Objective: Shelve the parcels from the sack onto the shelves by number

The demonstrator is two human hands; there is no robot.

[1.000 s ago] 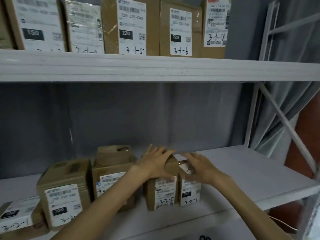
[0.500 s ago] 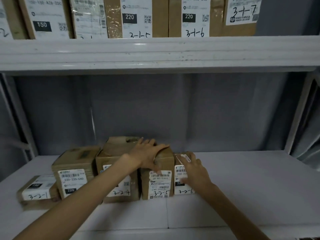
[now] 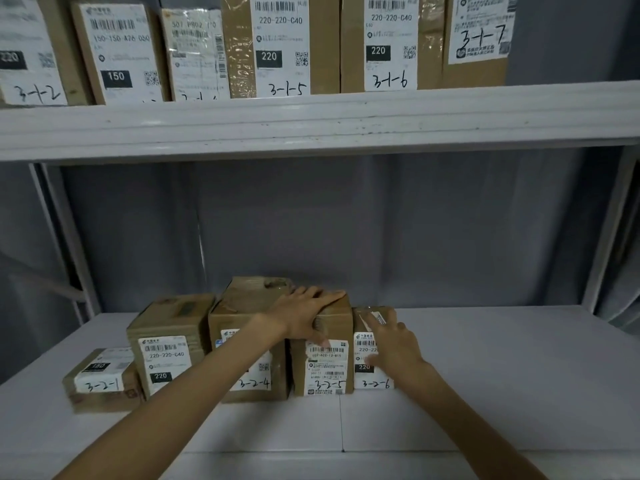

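Five brown parcels stand in a row on the lower white shelf (image 3: 485,375): 3-2-1 (image 3: 100,379), an unnumbered-looking 220 box (image 3: 166,341), 3-2-4 (image 3: 242,306), 3-2-5 (image 3: 325,368) and the small 3-2-6 (image 3: 372,384). My left hand (image 3: 304,313) lies flat on top of parcel 3-2-5, thumb down its front face. My right hand (image 3: 391,344) is spread with straight fingers against the front and top edge of parcel 3-2-6, covering part of its label. The sack is out of view.
The upper shelf (image 3: 311,123) carries a row of tall parcels, among them 3-1-2 (image 3: 31,64), 3-1-5 (image 3: 280,46), 3-1-6 (image 3: 391,46) and 3-1-7 (image 3: 481,32). White uprights (image 3: 602,230) frame the bay. Bare shelf lies right of 3-2-6.
My view has swung left and lower, squaring on the shelf. My right hand has slid from the top of parcel 3-2-6 toward its front; my left hand stays on 3-2-5.
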